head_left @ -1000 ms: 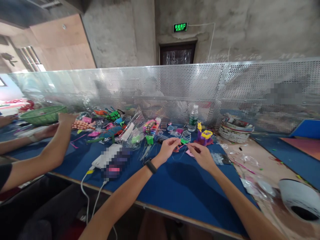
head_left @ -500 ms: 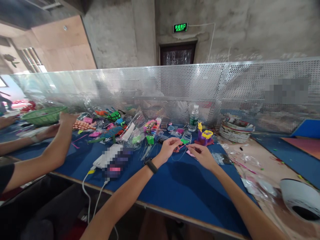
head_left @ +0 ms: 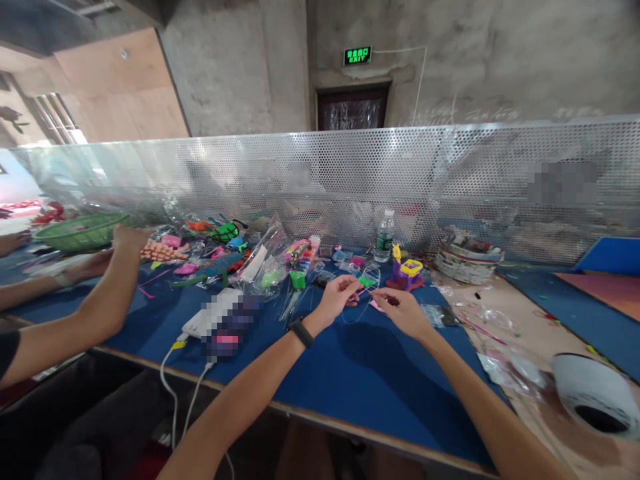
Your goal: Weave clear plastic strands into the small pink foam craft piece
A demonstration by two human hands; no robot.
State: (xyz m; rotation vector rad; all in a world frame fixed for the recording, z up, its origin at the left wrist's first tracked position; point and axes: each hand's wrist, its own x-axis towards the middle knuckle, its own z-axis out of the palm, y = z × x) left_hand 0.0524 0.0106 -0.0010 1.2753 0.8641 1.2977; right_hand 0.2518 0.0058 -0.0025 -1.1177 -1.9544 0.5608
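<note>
My left hand [head_left: 340, 298], with a dark band on its wrist, is closed in a pinch on a thin pink strip [head_left: 363, 292]. Just right of it, my right hand [head_left: 400, 310] pinches a thin pale wire [head_left: 356, 322], which loops beneath and above the fingers. The fingertips of both hands are close together over the blue tabletop. A small pink piece [head_left: 376, 305] shows under my right fingers. Behind the hands lies a bright green piece [head_left: 367, 283]; a purple and yellow clay model [head_left: 409, 272] stands beyond my right hand.
A water bottle [head_left: 384, 237] and a paper-covered basket [head_left: 467, 259] stand at the back. Left are loose wires [head_left: 289, 301], a white power bank [head_left: 213, 313] with cables, and clay figures [head_left: 220, 267]. A co-worker's arm [head_left: 107, 300] reaches by a green basket [head_left: 83, 233]. A white bowl [head_left: 593, 387] sits right.
The view has shifted slightly, so the surroundings appear a little further left. Both hands keep nearly the same pinching pose, with the right fingertips slightly further left.
</note>
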